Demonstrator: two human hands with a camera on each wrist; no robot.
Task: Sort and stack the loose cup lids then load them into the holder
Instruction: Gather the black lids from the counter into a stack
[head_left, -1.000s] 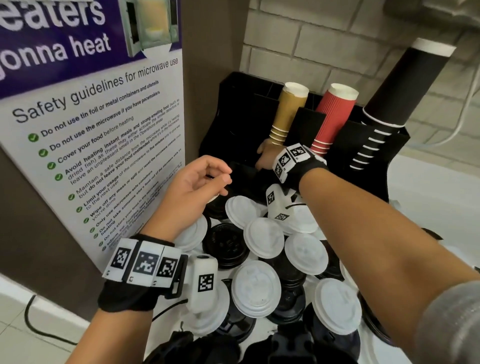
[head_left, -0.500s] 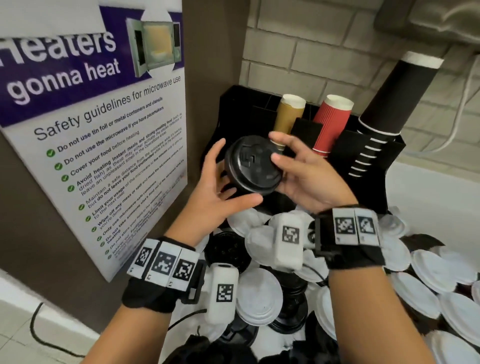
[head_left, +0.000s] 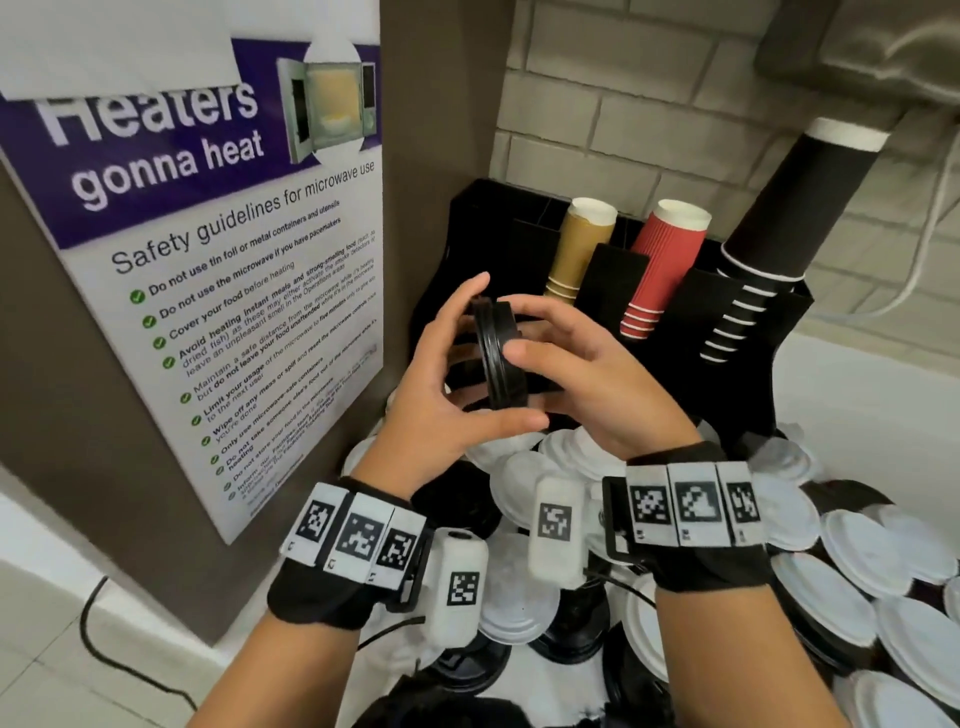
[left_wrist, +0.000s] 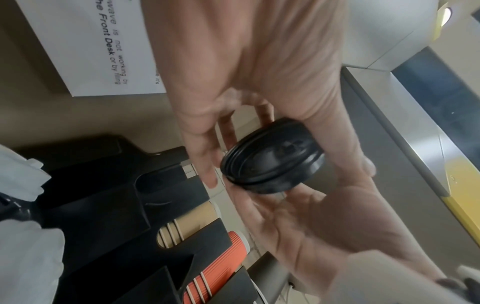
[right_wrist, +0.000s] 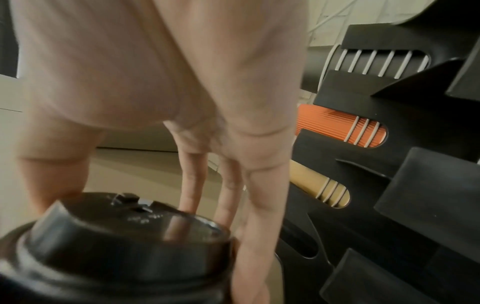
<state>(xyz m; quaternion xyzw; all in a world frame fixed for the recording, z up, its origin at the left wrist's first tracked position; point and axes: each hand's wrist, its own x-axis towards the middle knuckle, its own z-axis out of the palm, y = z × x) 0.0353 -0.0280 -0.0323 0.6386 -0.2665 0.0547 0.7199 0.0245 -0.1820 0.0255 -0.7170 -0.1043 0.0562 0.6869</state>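
Both forearms raised, wrists banded with black straps. Left hand (head_left: 441, 384) at 9 o'clock of the small black plastic lid stack (head_left: 498, 356), fingers spread along its rim, thumb under at 6 o'clock. Right hand (head_left: 587, 384) at 3 o'clock, fingers (head_left: 524, 312) curled over the top edge, thumb pressing the near face.

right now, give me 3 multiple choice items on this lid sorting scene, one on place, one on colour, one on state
1. Where is the red cup stack?
A. in the black holder
B. on the floor
C. in a hand

2. What colour are the stacked lids being held?
A. white
B. black
C. red

3. How are those lids held?
A. lying flat on the pile
B. on edge between the left hand and right hand
C. by one hand only

Answers: A, it stands in a holder slot; B, both wrist views show black; B, fingers of both hands grip the edges.
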